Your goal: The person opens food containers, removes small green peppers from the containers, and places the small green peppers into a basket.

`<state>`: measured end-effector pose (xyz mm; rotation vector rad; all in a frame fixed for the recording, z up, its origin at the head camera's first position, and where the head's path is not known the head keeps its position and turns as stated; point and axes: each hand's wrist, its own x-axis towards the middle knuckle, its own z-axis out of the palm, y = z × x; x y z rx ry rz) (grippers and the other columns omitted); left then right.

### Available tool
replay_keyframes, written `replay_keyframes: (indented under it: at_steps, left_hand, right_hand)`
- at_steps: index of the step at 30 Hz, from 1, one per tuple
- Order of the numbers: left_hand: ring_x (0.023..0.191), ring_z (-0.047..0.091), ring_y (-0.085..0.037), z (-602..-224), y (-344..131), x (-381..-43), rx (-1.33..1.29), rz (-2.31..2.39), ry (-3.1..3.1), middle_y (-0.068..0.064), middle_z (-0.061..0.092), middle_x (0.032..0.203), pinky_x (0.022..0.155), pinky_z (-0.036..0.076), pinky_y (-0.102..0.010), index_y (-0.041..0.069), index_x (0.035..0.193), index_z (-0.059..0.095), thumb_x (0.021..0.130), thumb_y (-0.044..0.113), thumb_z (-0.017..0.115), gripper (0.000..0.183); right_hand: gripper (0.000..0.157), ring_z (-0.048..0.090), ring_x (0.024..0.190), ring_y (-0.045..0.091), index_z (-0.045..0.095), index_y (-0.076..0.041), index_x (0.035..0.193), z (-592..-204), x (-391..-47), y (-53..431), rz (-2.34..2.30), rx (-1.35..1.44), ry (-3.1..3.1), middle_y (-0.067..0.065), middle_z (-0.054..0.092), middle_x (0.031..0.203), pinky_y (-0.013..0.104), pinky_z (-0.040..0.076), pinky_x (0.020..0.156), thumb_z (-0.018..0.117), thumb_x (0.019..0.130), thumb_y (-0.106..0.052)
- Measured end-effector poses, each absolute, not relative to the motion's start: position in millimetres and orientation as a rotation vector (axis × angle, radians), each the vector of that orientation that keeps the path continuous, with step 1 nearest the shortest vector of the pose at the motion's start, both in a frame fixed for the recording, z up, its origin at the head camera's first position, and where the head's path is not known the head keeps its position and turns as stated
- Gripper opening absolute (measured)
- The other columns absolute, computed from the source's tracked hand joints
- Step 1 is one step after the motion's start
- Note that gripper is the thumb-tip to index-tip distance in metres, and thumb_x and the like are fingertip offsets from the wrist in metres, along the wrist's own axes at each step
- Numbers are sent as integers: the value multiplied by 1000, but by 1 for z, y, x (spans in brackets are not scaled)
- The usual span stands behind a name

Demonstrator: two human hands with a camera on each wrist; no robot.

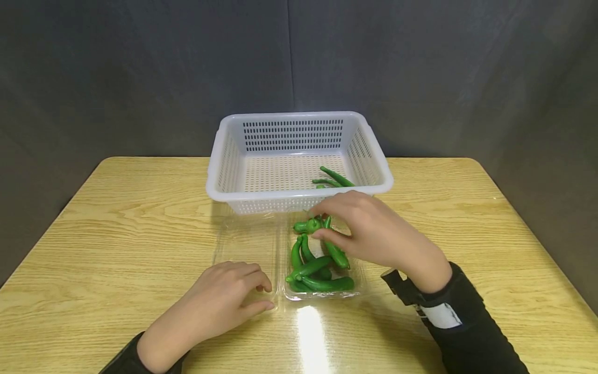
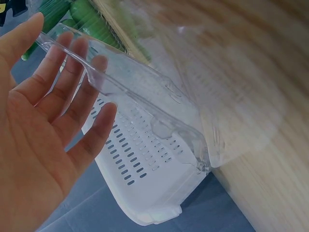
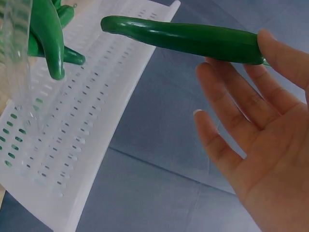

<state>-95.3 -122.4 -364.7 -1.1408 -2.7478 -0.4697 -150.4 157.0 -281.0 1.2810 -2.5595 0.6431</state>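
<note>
A long green chili pepper (image 3: pixel 183 38) is pinched by one end between the thumb and fingers of my right hand (image 1: pixel 369 228). That hand is above the right half of a clear plastic clamshell box (image 1: pixel 322 295), where several green peppers (image 1: pixel 313 267) lie in a loose pile. The box's other half, a see-through lid (image 2: pixel 130 87), lies unfolded to the left. My left hand (image 1: pixel 224 296) is over this half with fingers loosely bent and thumb apart. Its fingertips are at the lid's edge; whether they touch it I cannot tell.
Behind the box stands a white perforated basket (image 1: pixel 299 196), its front rim close to the right hand. A few more green peppers (image 1: pixel 337 177) lie in its right front corner, partly hidden by the rim. A wooden table (image 1: pixel 117 234) carries everything; a dark curtain (image 1: pixel 187 62) hangs behind.
</note>
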Motion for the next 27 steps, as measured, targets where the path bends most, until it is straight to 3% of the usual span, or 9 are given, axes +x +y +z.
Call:
replay_keyframes:
  at_steps: [9,16,27]
  left_hand:
    - [76,57,-3,-365,-123,-95,-1138,-459,-2740,14,64,88,73,52,-33,21,93,70,84,40,78,23]
    - [75,57,-3,-365,-123,-95,-1142,-466,-2739,14,64,88,73,52,-33,20,93,71,84,40,77,22]
    - [74,56,-3,-365,-123,-95,-1141,-466,-2744,14,64,87,73,52,-34,21,93,71,84,40,77,22]
  right_hand:
    - [29,64,105,17,69,-8,112,-273,-152,173,694,1196,-2459,0,70,109,36,51,91,78,87,-17]
    - [29,65,98,13,68,-8,110,-272,-156,182,734,1171,-2399,0,70,107,31,53,78,80,84,-10]
    - [32,63,108,19,69,-5,111,-271,-162,190,780,1093,-2359,2,69,110,36,49,93,81,81,-4]
